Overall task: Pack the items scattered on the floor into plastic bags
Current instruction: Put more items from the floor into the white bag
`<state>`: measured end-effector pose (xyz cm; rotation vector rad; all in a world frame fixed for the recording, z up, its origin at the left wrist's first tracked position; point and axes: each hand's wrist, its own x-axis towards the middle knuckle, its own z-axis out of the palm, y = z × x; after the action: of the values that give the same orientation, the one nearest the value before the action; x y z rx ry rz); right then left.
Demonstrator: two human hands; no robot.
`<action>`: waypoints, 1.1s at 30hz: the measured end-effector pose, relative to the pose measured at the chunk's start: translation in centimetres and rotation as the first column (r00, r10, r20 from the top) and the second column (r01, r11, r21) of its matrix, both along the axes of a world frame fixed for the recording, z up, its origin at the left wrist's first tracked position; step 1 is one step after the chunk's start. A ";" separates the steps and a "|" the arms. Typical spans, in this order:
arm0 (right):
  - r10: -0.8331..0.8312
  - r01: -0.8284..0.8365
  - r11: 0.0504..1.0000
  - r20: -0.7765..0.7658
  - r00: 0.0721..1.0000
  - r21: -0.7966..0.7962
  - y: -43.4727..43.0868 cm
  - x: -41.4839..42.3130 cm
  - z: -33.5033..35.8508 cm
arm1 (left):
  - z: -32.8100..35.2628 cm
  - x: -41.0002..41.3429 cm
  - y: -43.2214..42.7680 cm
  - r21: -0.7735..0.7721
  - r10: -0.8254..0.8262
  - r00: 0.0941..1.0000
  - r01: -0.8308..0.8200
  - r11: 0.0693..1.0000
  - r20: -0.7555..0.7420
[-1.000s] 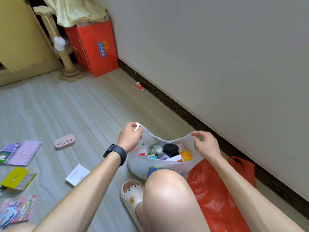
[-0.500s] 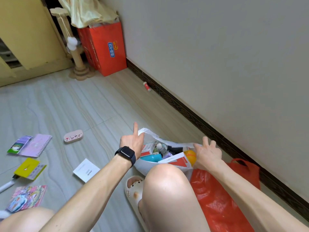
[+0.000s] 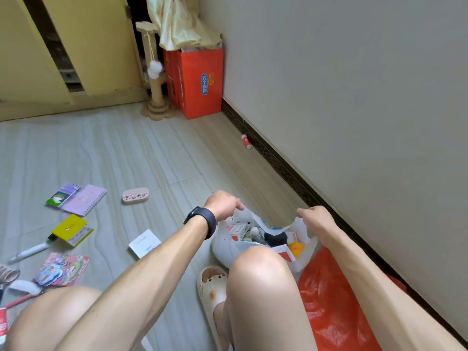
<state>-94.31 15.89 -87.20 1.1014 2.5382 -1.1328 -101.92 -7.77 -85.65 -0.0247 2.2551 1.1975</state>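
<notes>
A person squats on a pale tiled floor [image 3: 114, 153] beside a grey wall [image 3: 354, 97], both bare arms reaching forward over the knees. Against the far corner stands a red paper gift bag [image 3: 200, 82] next to a cat scratching post [image 3: 154, 79] with a white pompom hanging from it. By the person's right leg lies a crumpled red plastic bag [image 3: 334, 307], flat against the floor near the dark skirting. Just in front of the right knee sits a white plastic bag [image 3: 225, 247], its mouth held open and stuffed with small cartons, a bottle, a dark round lid and something orange. The left hand [image 3: 222, 204], a black smartwatch [image 3: 202, 220] on its wrist, pinches the bag's left handle between curled fingers. The right hand [image 3: 317, 219] pinches the opposite edge of the bag, fingers drawn together on the plastic. A cream clog sandal [image 3: 211, 285] shows below the bag. Scattered well to the left are a purple spiral notebook [image 3: 84, 200], a colourful sticker booklet [image 3: 63, 269], a yellow card packet [image 3: 72, 230], a white card [image 3: 144, 243], a white marker pen [image 3: 29, 252] and a pink oval case [image 3: 135, 195]. A small red-and-white tube [image 3: 246, 141] lies alone beside the skirting.
</notes>
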 end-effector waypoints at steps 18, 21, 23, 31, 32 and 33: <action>0.130 -0.394 0.737 -0.457 0.880 -0.549 -23.8 -19.4 8.3 | 8.5 -13.7 -22.0 0.409 0.636 0.758 -0.632 0.659 0.146; 0.185 -0.395 0.723 -0.391 0.901 -0.566 -28.5 -22.2 7.5 | 8.3 -13.8 -27.4 0.381 0.689 0.692 -0.710 0.593 0.217; 0.256 -0.395 0.741 -0.316 0.914 -0.543 -31.5 -23.2 9.0 | 9.9 -12.2 -30.4 0.336 0.748 0.608 -0.786 0.519 0.267; 0.466 -0.430 0.687 -0.098 0.879 -0.586 -42.3 -24.3 29.8 | 28.8 -5.8 -38.9 0.179 0.840 0.373 -0.928 0.328 0.394; 0.498 -0.447 0.669 -0.088 0.863 -0.594 -43.6 -23.8 32.9 | 31.8 -4.8 -39.5 0.184 0.829 0.369 -0.929 0.320 0.420; 0.536 -0.467 0.649 -0.075 0.841 -0.601 -44.8 -23.2 35.8 | 34.8 -3.6 -40.0 0.186 0.817 0.356 -0.934 0.304 0.453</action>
<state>-117.51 -28.90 -51.37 0.2493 1.9455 -1.4814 -105.51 -47.78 -50.86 -1.3961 1.5713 2.0510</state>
